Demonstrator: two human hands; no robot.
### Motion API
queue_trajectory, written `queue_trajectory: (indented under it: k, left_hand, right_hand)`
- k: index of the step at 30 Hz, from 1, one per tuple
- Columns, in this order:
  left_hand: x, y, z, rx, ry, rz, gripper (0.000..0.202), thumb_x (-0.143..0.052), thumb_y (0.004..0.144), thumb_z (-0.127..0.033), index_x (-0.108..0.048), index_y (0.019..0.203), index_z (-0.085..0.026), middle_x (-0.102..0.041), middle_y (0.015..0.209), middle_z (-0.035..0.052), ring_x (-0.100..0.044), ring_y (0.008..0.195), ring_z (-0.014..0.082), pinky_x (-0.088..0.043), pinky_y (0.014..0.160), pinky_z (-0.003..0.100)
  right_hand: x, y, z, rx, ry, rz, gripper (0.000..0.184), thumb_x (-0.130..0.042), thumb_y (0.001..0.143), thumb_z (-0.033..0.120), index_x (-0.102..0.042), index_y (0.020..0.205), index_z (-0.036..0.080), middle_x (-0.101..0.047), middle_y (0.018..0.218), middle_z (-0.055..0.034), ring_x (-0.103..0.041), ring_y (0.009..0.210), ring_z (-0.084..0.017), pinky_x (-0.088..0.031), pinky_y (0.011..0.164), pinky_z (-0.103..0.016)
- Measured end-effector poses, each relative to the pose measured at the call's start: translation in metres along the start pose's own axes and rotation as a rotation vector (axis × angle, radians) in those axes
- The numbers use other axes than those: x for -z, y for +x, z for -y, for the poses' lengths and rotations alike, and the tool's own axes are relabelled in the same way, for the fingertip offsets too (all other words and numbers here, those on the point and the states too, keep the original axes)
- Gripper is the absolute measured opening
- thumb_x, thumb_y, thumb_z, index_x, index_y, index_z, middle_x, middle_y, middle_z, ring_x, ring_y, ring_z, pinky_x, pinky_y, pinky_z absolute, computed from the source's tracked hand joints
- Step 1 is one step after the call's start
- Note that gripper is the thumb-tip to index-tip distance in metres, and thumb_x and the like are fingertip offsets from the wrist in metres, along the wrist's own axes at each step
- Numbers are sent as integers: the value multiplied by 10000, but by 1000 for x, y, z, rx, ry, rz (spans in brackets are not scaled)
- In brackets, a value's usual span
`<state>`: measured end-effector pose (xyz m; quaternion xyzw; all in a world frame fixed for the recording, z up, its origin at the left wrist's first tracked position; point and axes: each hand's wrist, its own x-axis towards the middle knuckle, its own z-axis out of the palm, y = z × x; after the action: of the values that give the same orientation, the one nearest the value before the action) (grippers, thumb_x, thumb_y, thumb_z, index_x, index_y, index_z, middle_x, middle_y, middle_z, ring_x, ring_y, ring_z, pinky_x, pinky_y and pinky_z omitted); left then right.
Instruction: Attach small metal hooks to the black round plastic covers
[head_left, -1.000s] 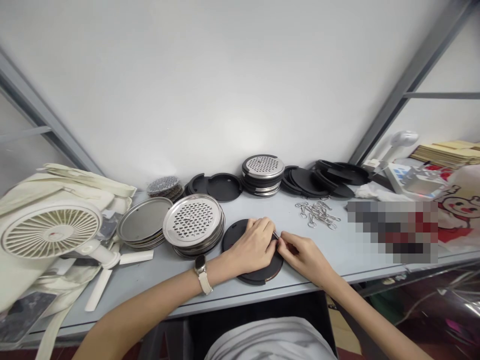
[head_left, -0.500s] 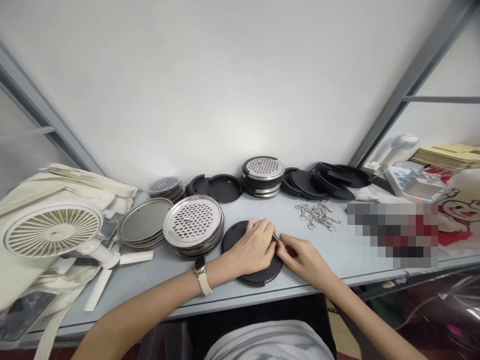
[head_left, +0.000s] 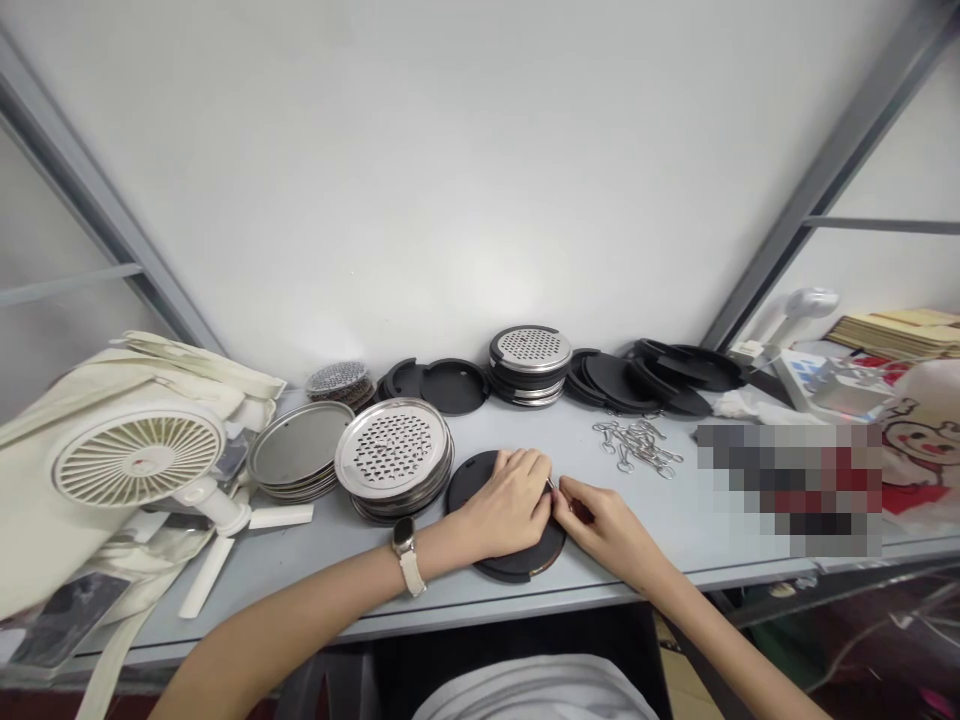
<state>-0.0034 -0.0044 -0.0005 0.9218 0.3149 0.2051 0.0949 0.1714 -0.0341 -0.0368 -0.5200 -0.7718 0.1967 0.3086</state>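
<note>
A round black disc (head_left: 469, 480) lies on the table in front of me, a brownish strip showing along its near edge. My left hand (head_left: 514, 505) is pressed onto its top, fingers curled together, holding it down and hiding its middle. At the disc's right edge, my right hand (head_left: 600, 515) pinches a small shiny metal piece (head_left: 553, 484). Mostly covered by the fingers, it looks like a wire clip. Several loose wire clips (head_left: 637, 445) lie in a pile beyond the right hand.
Left of the disc stand a stack of perforated grater plates (head_left: 390, 450) and a stack of plain metal discs (head_left: 300, 445). Black lids (head_left: 454, 385) and a stack of assembled graters (head_left: 532, 350) line the wall. A white fan (head_left: 142, 460) is far left.
The view has tilted and shifted slightly, so everything sits a little lower in it. Both hands keep nearly the same grip on the disc and the metal piece.
</note>
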Motion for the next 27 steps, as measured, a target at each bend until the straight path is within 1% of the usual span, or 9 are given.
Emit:
queue_trajectory:
  k: [13,21,27]
  left_hand:
    - [2,0,-1,-5,-4,14,100,-416,894,-131,-444,977,-179,-523,993,66,-487,973,217,-370,902,354]
    - [0,0,0,4,1,6,95,-423,895,-132,-452,972,-180,-518,987,60,-483,974,215,-371,900,352]
    - [0,0,0,4,-14,9,117,-423,889,-123,-451,986,-182,-513,994,59,-477,982,214,-371,903,357]
  right_hand:
    - [2,2,2,34,53,5,320,-386,962,306,-313,663,220,-371,559,66,-350,500,-109,-275,505,-237]
    - [4,1,3,42,63,12,335,-363,984,321,-334,666,218,-401,569,54,-393,506,-120,-285,521,-252]
    - [5,3,3,41,79,40,359,-363,982,336,-320,646,217,-359,554,62,-352,495,-114,-270,510,-253]
